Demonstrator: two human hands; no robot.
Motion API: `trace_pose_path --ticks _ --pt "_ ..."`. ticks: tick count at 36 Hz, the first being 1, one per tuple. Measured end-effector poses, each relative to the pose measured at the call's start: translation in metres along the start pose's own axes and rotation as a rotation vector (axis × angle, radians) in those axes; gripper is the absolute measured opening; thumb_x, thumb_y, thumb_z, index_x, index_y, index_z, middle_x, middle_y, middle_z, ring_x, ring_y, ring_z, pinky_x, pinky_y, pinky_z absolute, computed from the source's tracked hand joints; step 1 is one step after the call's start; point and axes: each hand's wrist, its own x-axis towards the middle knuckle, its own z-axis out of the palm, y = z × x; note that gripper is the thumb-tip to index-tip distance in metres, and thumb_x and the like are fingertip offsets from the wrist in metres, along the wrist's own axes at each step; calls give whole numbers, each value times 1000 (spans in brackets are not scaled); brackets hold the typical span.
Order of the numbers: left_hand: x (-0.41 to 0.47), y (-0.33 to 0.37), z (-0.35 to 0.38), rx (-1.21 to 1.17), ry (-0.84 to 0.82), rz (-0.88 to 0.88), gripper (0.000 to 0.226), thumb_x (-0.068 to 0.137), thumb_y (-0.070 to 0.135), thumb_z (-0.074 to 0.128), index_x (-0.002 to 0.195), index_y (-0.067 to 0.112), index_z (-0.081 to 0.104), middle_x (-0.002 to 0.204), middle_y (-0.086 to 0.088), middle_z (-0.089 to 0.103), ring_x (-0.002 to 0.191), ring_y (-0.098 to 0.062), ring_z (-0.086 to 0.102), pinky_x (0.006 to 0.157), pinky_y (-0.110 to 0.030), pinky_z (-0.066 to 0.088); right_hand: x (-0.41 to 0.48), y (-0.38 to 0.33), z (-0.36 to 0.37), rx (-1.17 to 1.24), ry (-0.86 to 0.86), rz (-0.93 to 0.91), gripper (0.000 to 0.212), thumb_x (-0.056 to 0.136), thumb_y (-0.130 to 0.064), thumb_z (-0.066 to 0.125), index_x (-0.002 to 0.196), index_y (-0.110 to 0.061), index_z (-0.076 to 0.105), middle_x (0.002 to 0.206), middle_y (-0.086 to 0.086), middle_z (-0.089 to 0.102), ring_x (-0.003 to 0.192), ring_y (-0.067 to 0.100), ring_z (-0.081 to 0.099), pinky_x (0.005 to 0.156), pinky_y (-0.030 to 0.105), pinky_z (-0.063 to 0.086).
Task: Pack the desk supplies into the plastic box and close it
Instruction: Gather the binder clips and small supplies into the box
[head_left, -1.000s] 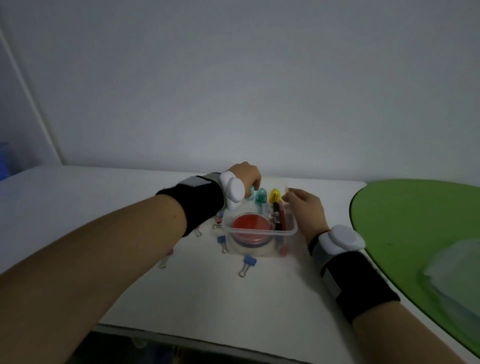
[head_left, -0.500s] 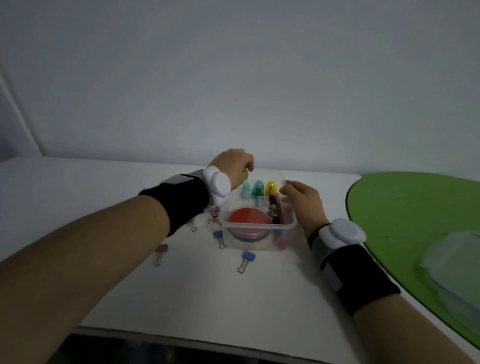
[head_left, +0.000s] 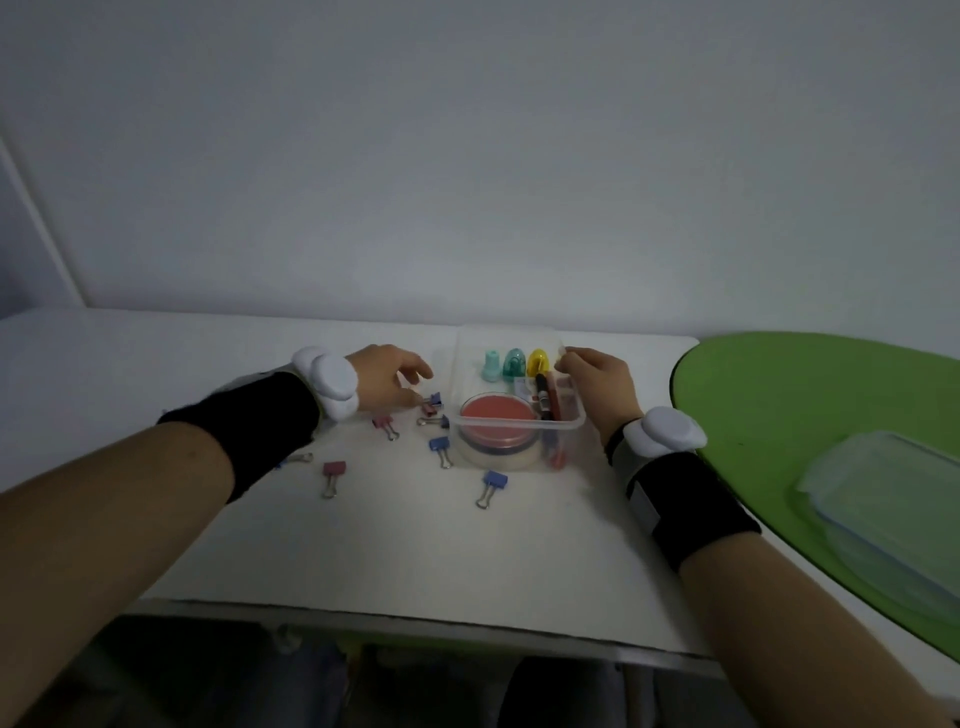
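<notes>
A clear plastic box (head_left: 570, 423) stands on the white table (head_left: 363, 545). It holds a round red pad (head_left: 497, 410) and some pens (head_left: 544, 397). Just behind it is a clear lid (head_left: 470, 348), with a teal, a green and a yellow small piece (head_left: 513, 362) at it. My right hand (head_left: 597, 382) pinches the lid's right edge by the box's far right corner. Several blue and pink binder clips (head_left: 439, 446) lie left of the box. My left hand (head_left: 387, 379) is low over them, its fingers apart, its fingertips at a blue clip (head_left: 435, 399).
A green round table (head_left: 779, 415) adjoins on the right and carries a stack of clear plastic containers (head_left: 883, 499). The white table's front edge (head_left: 363, 610) runs close to me. A plain wall stands directly behind the box.
My left hand has left the spot behind the box and come leftward and down to the binder clips. My right hand has stayed at the box's far right corner.
</notes>
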Motion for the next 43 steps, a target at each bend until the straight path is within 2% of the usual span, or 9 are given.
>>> trace_pose_path --ticks 4,8,12,18,22,31,33,36,43 --pt "1 4 9 7 -1 38 41 93 13 51 131 25 53 129 -3 60 110 -20 60 87 -18 38 -1 1 -5 17 17 23 17 64 -35 55 62 -27 69 66 -2 66 72 17 54 75 33 49" --pt "6 14 13 24 -3 67 38 95 10 46 129 24 56 128 -6 61 112 -22 59 86 -18 35 2 4 -10 25 17 33 16 61 -36 56 62 -30 71 66 -7 65 73 17 56 81 41 53" --pt "11 21 15 11 56 35 28 90 27 58 114 18 69 119 -4 68 104 -21 63 83 -21 42 5 6 -10 27 2 34 17 62 -35 56 63 -30 72 65 -10 67 75 20 61 84 46 54" --pt "18 25 13 -30 107 -28 27 80 23 70 104 11 74 111 -4 72 99 -20 66 89 -26 50 7 7 -9 33 -3 20 15 65 -31 57 63 -29 72 69 -8 68 76 21 61 85 48 53" --pt "20 20 13 -74 150 -47 25 77 28 72 98 17 74 105 0 73 86 -14 63 77 -20 45 7 7 -9 48 -3 20 17 70 -28 58 60 -30 72 74 -8 70 81 23 64 86 47 54" --pt "24 44 -16 -424 609 8 13 76 28 72 86 21 69 81 2 70 73 -13 63 68 -15 45 11 11 -6 55 -1 4 19 73 -25 58 60 -31 71 75 -9 69 80 21 62 86 44 53" --pt "22 61 -21 -447 565 98 12 77 28 72 86 20 68 77 4 70 68 -12 66 62 -10 48 11 12 -6 63 -5 -2 19 72 -27 58 60 -32 71 74 -9 69 82 24 63 86 45 52" --pt "25 82 -19 -296 411 192 16 79 29 72 90 19 69 85 3 71 75 -15 69 77 -27 56 13 13 -6 66 -1 -11 20 73 -26 58 59 -31 71 76 -10 69 84 22 63 87 43 51" --pt "40 107 -1 38 278 169 18 78 37 70 90 23 70 100 3 72 90 -19 66 86 -32 52 14 13 -6 62 -10 -22 23 76 -23 58 59 -31 71 72 -7 68 83 26 64 86 45 51"
